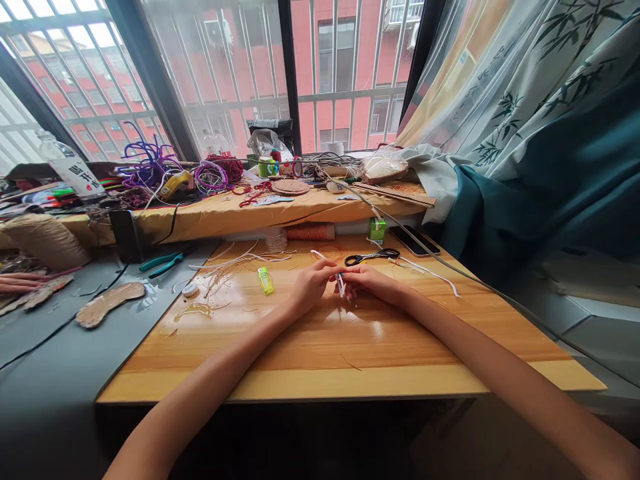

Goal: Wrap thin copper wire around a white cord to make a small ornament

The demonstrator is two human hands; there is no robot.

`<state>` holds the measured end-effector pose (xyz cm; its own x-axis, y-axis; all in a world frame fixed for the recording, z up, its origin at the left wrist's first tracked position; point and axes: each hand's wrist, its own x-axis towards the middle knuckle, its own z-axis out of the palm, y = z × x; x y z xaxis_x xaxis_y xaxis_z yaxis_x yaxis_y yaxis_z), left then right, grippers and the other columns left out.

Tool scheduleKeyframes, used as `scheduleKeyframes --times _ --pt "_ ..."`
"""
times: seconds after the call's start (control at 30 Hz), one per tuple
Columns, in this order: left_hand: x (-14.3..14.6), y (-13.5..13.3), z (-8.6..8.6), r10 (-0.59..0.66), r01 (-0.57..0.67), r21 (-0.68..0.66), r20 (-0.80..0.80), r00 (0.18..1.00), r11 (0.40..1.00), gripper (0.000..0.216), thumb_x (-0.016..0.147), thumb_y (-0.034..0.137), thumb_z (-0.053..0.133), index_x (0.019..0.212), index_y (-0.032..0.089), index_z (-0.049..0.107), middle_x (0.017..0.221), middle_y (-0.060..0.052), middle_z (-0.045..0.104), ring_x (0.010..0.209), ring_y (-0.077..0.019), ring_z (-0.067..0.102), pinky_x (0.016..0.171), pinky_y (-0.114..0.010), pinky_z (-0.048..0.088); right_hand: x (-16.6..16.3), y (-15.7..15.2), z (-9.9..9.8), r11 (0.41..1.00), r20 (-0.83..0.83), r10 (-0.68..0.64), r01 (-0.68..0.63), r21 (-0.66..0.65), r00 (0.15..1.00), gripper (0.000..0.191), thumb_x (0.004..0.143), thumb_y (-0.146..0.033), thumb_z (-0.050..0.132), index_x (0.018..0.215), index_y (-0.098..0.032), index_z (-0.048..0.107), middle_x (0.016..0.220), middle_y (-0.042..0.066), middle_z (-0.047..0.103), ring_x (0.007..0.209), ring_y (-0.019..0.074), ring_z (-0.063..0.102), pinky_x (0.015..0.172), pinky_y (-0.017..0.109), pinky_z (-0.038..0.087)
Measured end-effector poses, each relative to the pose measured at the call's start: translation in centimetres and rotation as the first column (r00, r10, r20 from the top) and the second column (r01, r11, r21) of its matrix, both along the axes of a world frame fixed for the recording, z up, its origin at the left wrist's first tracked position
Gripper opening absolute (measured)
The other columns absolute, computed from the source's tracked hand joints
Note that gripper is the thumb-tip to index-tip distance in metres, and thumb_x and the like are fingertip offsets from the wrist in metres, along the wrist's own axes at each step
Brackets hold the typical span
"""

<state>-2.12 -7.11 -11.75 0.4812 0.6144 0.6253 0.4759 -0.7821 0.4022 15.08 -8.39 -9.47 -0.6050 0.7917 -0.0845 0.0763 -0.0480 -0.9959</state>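
My left hand (pixel 313 283) and my right hand (pixel 373 280) meet over the middle of the wooden table (pixel 350 347). Both pinch a thin white cord (pixel 340 281) between their fingertips; the cord runs up and back toward the left. A yellow-green lighter (pixel 265 280) lies just left of my left hand. Black-handled scissors (pixel 373 255) lie just beyond my right hand. Loose strands of thin tan cord (pixel 235 267) are scattered at the table's left.
A phone (pixel 414 240) and a small green box (pixel 378 229) lie at the table's far right. Teal pliers (pixel 163 262) sit on the grey surface at left. The windowsill ledge (pixel 225 213) holds purple wire coils, spools and tape. Curtains hang at right.
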Motion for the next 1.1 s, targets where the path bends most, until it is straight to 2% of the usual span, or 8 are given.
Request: scheduleKeyframes --times 0.27,0.4,0.6,0.77,0.87,1.0,1.1 --pt "0.0 -0.1 0.1 -0.016 0.014 0.037 0.061 0.998 0.999 0.032 0.077 0.009 0.038 0.095 0.021 0.062 0.091 -0.005 0.057 0.067 -0.0070 0.053 0.064 -0.019 0.043 -0.2 0.0 0.1 1.000 -0.060 -0.018 0.018 -0.004 0.998 0.025 0.074 -0.033 0.049 0.083 -0.012 0.059 0.068 0.002 0.060 0.055 0.0074 0.053 0.053 0.020 0.040" --pt "0.1 -0.2 0.3 -0.001 0.001 -0.003 0.066 0.998 1.000 0.028 0.080 0.015 0.038 0.092 0.020 0.063 0.095 -0.006 0.055 0.064 -0.0060 0.053 0.059 -0.018 0.043 -0.1 0.3 0.0 1.000 -0.061 -0.026 0.025 -0.018 0.998 0.026 0.074 -0.036 0.049 0.079 -0.012 0.058 0.066 0.002 0.058 0.055 0.0075 0.052 0.054 0.020 0.040" --pt "0.3 -0.2 0.3 -0.016 0.019 -0.040 0.060 0.998 0.999 0.027 0.081 0.021 0.037 0.100 0.022 0.057 0.104 -0.006 0.048 0.072 -0.0075 0.055 0.066 -0.021 0.045 0.1 0.8 -0.6 0.999 -0.058 -0.012 0.014 0.032 0.998 0.024 0.072 -0.036 0.054 0.075 -0.012 0.055 0.063 0.000 0.056 0.051 0.0052 0.048 0.052 0.019 0.038" --pt "0.4 -0.4 0.5 0.081 -0.080 -0.020 0.089 0.993 0.997 0.026 0.081 0.023 0.037 0.102 0.018 0.052 0.103 -0.009 0.046 0.084 -0.0129 0.051 0.071 -0.025 0.044 0.0 0.9 -0.9 0.999 -0.058 -0.046 0.048 0.026 0.997 0.024 0.071 -0.035 0.056 0.080 -0.013 0.055 0.061 -0.002 0.054 0.048 0.0039 0.045 0.049 0.017 0.036" --pt "0.5 -0.4 0.8 0.121 -0.112 -0.076 0.122 0.985 0.991 0.022 0.081 0.024 0.036 0.094 0.016 0.052 0.096 -0.007 0.049 0.080 -0.0120 0.050 0.070 -0.024 0.042 -0.1 0.9 -0.8 0.997 -0.054 -0.072 0.073 0.024 0.996 0.025 0.070 -0.035 0.057 0.080 -0.013 0.056 0.061 -0.002 0.053 0.048 0.0035 0.044 0.047 0.017 0.036" --pt "0.4 -0.2 0.9 0.121 -0.092 -0.226 0.118 0.986 0.970 0.018 0.081 0.027 0.038 0.084 0.015 0.052 0.080 -0.003 0.055 0.070 -0.0105 0.050 0.065 -0.022 0.040 -0.2 0.9 -0.9 0.995 -0.020 -0.084 0.085 0.057 0.996 0.025 0.069 -0.035 0.057 0.080 -0.013 0.057 0.058 -0.002 0.052 0.047 0.0036 0.044 0.047 0.017 0.035" --pt "0.4 0.0 0.9 0.112 -0.062 -0.314 0.143 0.983 0.948 0.019 0.079 0.030 0.041 0.079 0.015 0.052 0.075 -0.001 0.055 0.067 -0.0098 0.049 0.062 -0.020 0.039 -0.1 1.0 -1.0 0.992 0.031 -0.075 0.072 0.099 0.997 0.026 0.070 -0.036 0.056 0.081 -0.012 0.057 0.059 -0.001 0.055 0.047 0.0047 0.046 0.047 0.018 0.036"
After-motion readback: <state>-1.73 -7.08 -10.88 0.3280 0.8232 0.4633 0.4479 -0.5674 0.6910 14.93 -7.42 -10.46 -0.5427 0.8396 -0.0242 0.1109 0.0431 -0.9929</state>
